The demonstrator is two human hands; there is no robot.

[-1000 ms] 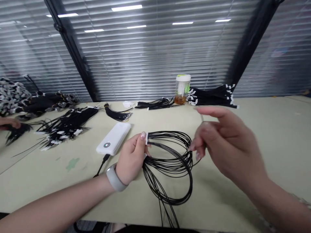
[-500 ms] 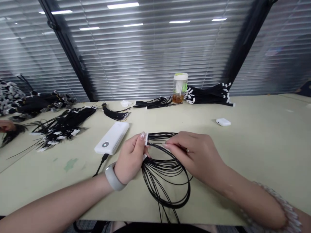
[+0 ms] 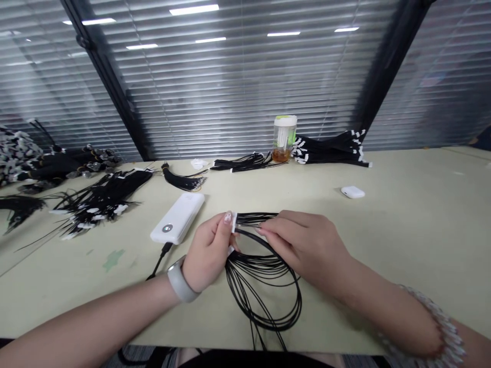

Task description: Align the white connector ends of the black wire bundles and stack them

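Note:
My left hand (image 3: 210,248) is closed on a white connector (image 3: 234,223), with the thumb pressed on its face. Several thin black wires (image 3: 255,219) run from that connector toward the right. My right hand (image 3: 307,245) pinches one black wire just right of the connector, thumb and forefinger together. Below, the bundle of black wires (image 3: 268,323) curves in a wide loop over the table's front part. A second white connector (image 3: 230,250) shows under my left fingers, mostly hidden by them.
A white power bank (image 3: 178,219) with a black cable lies left of my left hand. Black wire bundles (image 3: 103,197) are piled at the left. Along the back stand a drink bottle (image 3: 284,138) and more wire bundles (image 3: 330,149). A small white case (image 3: 352,192) lies at right.
My right fingers have shifted slightly beside the connector, still pinching. The wire loop has moved very little. Another person's hand at the far left has gone out of view.

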